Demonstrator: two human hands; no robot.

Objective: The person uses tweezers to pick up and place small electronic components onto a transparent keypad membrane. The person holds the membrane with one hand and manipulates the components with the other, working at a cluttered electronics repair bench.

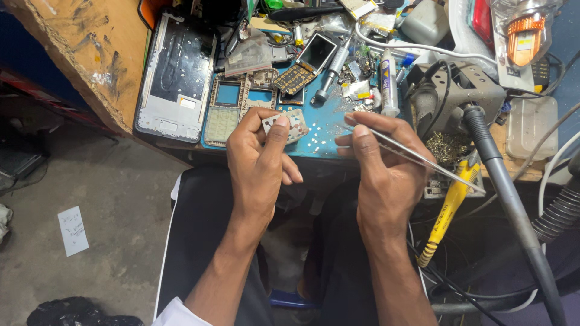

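Two hands hold keypad membrane (284,125) and tweezers (411,154).

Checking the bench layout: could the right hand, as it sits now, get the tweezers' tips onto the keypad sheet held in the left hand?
Probably yes. The right hand holds the tweezers with tips pointing left, close to the keypad sheet pinched by the left hand. Only bare blue mat lies between.

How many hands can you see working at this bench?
2: the left hand pinches a small pale keypad sheet; the right hand holds thin metal tweezers. Both are above the blue mat.
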